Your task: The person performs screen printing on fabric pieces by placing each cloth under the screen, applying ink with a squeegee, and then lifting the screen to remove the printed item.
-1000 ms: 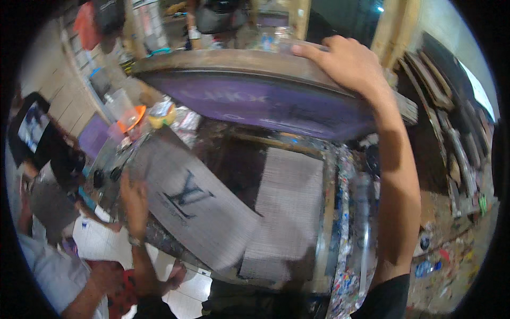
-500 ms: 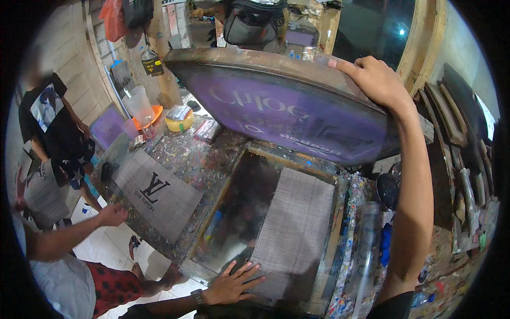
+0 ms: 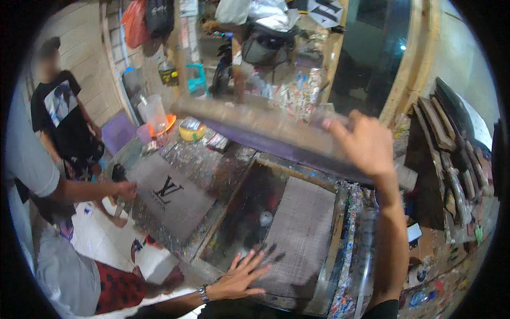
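Note:
My left hand (image 3: 239, 276) lies with fingers spread at the near-left edge of a grey woven sheet (image 3: 303, 234). The sheet rests in the right part of a dark, wood-edged printing bed (image 3: 234, 212). My right hand (image 3: 364, 141) grips the near wooden edge of a screen printing frame (image 3: 265, 122), fingers over the top. The frame is tilted above the far end of the bed, blurred by motion. Only a thin strip of its purple mesh (image 3: 297, 153) shows below the wood.
Left of the bed lies a grey sheet with a black print (image 3: 175, 204); a co-worker's hand (image 3: 126, 190) is at its edge. Behind stand a yellow tub (image 3: 192, 130) and a clear jug (image 3: 154, 114). Another person (image 3: 66, 111) stands far left. Boards (image 3: 446, 138) lean at the right.
The screen frame has swung down in my right hand, hiding most of its purple underside. The co-worker's hand has reached the printed sheet. My left hand stays on the plain sheet.

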Demonstrator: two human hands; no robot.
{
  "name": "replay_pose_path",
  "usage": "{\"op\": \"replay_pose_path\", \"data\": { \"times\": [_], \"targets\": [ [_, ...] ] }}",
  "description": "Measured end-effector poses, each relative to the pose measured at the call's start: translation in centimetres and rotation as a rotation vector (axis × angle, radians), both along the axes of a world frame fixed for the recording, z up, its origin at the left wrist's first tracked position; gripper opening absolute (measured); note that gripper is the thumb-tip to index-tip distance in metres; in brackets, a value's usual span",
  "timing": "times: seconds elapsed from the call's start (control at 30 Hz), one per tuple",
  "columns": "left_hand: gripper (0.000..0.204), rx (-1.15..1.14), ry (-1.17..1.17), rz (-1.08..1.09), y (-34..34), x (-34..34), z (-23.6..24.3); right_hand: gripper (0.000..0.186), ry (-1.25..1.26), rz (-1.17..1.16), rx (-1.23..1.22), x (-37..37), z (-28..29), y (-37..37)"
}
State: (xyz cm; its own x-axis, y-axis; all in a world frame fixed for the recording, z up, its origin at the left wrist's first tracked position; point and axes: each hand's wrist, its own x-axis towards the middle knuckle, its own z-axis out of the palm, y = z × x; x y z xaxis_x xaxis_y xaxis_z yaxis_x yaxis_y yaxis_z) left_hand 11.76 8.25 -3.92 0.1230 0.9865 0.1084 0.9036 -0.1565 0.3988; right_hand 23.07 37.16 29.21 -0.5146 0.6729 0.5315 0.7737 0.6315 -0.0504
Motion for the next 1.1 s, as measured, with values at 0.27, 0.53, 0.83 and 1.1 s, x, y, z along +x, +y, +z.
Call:
{"op": "replay_pose_path", "data": {
  "times": [0.27, 0.53, 0.83, 1.1],
  "targets": [
    [0.064, 0.256, -1.562, 0.676, 1.4, -1.1, 5.3, 0.037, -0.139, 0.229, 0.031, 5.1, -21.6, -12.2],
    [0.047, -0.001, -1.650, 0.807, -1.5, -2.4, -4.9, 0.024, -0.286, 0.414, -0.333, 6.7, -29.8, -14.0],
    [0.048, -0.126, -1.678, 0.793, -1.9, -3.7, -5.4, 0.035, -0.255, 0.295, -0.269, -0.1, -29.6, 10.5],
    [0.072, -0.372, -1.777, 0.860, -5.4, -4.3, -9.1, 0.027, -0.268, 0.240, -0.187, 2.1, -30.6, 1.0]
  ]
}}
